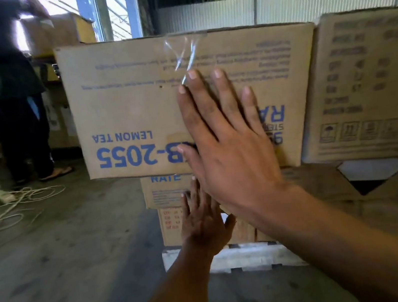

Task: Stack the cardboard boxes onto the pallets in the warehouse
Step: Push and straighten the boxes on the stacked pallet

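Two flat hands, right hand (228,146) and left hand (204,218), fingers released, press sealed stacked boxes (127,105).

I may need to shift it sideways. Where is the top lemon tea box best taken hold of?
Probably a two-hand grip on the lemon tea box: its free left end, overhanging the boxes below, and underneath there. Its right end butts the neighbouring box, leaving no room.

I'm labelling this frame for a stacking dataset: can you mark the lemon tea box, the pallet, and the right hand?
lemon tea box (123,116): head view, bare front face left of the hand.
pallet (250,257): head view, pale front edge.
right hand (227,140): head view, back of hand.
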Demonstrator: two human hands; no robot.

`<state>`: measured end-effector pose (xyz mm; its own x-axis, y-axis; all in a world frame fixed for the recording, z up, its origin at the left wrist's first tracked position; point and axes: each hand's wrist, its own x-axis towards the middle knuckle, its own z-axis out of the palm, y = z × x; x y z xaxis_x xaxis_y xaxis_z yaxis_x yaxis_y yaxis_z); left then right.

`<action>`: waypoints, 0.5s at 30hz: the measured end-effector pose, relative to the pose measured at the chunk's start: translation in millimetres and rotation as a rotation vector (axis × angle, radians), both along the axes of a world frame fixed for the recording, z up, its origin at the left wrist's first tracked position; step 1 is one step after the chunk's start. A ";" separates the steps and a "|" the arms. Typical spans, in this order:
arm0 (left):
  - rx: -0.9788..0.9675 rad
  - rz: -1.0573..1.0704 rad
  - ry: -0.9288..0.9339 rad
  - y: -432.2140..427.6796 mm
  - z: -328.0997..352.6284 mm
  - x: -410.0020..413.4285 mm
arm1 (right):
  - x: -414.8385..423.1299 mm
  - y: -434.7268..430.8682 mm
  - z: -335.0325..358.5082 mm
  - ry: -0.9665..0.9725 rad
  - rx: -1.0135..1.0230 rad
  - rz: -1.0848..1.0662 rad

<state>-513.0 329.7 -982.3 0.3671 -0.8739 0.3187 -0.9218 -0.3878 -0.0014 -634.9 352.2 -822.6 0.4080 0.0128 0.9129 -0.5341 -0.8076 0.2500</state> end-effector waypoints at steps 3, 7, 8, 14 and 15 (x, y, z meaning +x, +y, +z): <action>0.038 -0.015 -0.007 1.5 -1.2 3.3 | 1.2 -3.0 -4.5 -0.005 -0.009 -0.006; -0.026 -0.081 -0.039 -4.1 -5.9 25.7 | 6.2 -6.5 -0.2 0.009 -0.037 -0.011; -0.044 -0.087 -0.048 -7.4 -10.6 30.9 | 8.8 -6.8 1.4 0.006 -0.042 -0.015; -0.362 -0.128 -0.042 -40.8 -38.4 44.1 | 15.1 -18.3 2.2 0.021 -0.063 -0.050; -0.366 -0.128 -0.030 -45.0 -39.4 46.5 | 16.2 -22.1 3.0 0.033 -0.068 -0.067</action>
